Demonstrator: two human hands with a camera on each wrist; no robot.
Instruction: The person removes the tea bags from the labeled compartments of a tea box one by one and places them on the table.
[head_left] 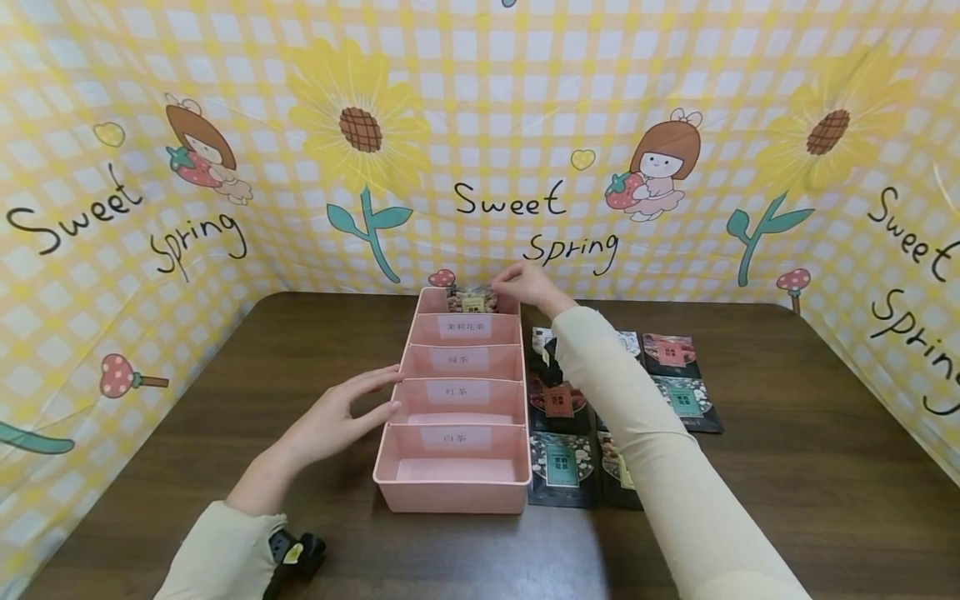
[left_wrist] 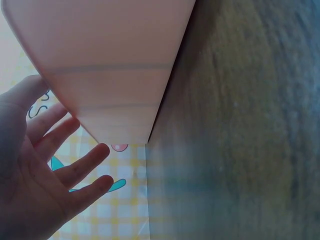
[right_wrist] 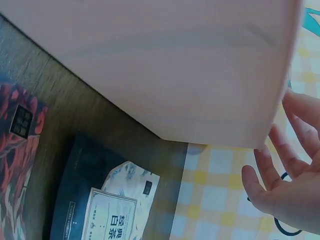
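A long pink divided box (head_left: pixel 452 497) has paper labels on its dividers. In its rearmost compartment stands a tea packet (head_left: pixel 472 303) with a pale yellow label, its lower part hidden by a divider. My right hand (head_left: pixel 531 288) pinches the packet's upper right corner; in the right wrist view the fingertips are hidden behind the box rim. With fingers extended and spread, my left hand (head_left: pixel 333 421) touches the box's left rim near the middle compartments. The left wrist view shows these fingers (left_wrist: pixel 82 167) beside the box's side wall.
Several dark tea packets lie right of the box, including a teal-labelled one (head_left: pixel 562 462) and a red-labelled one (head_left: pixel 670 353). My right forearm covers some of them. A white-labelled packet (right_wrist: pixel 112 215) lies near the box's back. Checked cloth (head_left: pixel 480 150) rises behind the brown table (head_left: pixel 225 375).
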